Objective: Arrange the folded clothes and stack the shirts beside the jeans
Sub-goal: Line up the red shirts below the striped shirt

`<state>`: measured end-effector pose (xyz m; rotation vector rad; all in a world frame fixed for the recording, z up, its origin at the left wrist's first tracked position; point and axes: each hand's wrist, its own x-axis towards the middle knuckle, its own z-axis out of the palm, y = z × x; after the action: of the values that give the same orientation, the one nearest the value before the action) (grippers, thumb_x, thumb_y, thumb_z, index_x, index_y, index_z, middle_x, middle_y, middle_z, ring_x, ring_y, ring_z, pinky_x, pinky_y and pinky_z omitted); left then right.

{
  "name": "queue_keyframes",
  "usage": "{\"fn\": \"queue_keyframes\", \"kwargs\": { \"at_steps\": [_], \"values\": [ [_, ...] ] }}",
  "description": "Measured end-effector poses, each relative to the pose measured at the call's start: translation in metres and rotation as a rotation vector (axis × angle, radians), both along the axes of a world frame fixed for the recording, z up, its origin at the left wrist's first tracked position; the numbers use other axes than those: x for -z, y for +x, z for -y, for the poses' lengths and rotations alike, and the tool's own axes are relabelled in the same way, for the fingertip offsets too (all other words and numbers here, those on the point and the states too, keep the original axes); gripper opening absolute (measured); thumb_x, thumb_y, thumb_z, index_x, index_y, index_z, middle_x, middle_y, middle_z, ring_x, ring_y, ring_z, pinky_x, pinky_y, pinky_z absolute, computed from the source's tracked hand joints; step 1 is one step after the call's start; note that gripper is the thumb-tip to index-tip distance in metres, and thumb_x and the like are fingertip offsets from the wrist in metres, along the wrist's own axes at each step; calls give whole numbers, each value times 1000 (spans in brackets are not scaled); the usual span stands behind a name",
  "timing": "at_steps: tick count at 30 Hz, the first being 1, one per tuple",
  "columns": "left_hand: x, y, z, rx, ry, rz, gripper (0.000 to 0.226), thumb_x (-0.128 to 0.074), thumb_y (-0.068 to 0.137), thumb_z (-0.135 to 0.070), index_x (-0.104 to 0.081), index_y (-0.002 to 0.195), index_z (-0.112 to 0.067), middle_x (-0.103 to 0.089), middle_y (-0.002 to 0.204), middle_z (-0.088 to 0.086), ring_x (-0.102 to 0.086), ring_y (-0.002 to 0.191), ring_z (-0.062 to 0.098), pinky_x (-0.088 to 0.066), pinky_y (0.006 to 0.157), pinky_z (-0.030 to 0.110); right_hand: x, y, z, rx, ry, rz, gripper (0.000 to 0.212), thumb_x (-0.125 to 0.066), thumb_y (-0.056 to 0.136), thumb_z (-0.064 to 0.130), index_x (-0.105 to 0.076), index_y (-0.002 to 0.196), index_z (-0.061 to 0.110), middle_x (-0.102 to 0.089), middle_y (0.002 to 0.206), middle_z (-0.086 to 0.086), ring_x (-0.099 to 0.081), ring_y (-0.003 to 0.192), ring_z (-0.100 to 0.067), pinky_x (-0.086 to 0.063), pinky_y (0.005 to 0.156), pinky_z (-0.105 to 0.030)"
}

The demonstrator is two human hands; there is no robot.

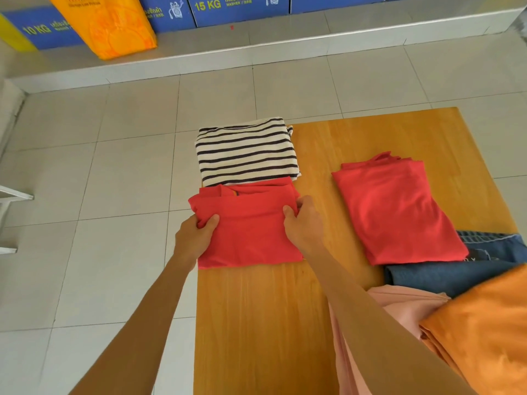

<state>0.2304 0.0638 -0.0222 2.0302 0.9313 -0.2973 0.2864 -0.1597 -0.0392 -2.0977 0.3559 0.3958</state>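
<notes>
From the head camera I am looking down at a wooden table (256, 323) standing on pale floor tiles (114, 166). The left hand (195, 238) is pinching the left edge of a folded red shirt (251, 232), thumb on top, fingers curled under the cloth. The right hand (303, 222) is gripping that shirt's right edge, fingers bunching the fabric. A folded striped white-and-navy shirt (246, 151) is lying just beyond it, touching. A second folded red shirt (396, 209) is lying apart to the right, its near corner overlapping the blue denim jeans (456, 269). Pink cloth (399, 306) and orange cloth (484, 323) are sitting nearest me.
</notes>
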Motion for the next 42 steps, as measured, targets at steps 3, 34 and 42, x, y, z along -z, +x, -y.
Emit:
{"fn": "queue_keyframes", "kwargs": {
  "at_steps": [3, 34, 42],
  "values": [
    [-1, 3, 3, -52, 22, -20, 66, -59, 89, -56, -49, 139, -15, -59, 136, 8, -57, 122, 34, -47, 102, 49, -4, 0, 0, -30, -49, 10, 24, -56, 97, 32, -51, 111, 13, -61, 94, 0, -59, 79, -19, -37, 56, -30],
    [-15, 167, 308, 1067, 281, 115, 72, -50, 95, -40, -23, 153, -7, -26, 159, 10, -27, 146, 26, -28, 117, 45, -32, -79, 197, 879, 115, -37, 36, -58, 91, 35, -50, 119, 16, -74, 83, -1, -74, 70, -16, -64, 69, -41],
    [11, 158, 278, 882, 124, 13, 83, -62, 76, -67, -42, 136, -14, -58, 131, 6, -58, 118, 31, -49, 97, 43, -27, -49, 192, 877, 140, -172, 73, -63, 70, 70, -60, 107, 8, -73, 89, -4, -73, 77, -26, -60, 78, -43]
  ]
}}
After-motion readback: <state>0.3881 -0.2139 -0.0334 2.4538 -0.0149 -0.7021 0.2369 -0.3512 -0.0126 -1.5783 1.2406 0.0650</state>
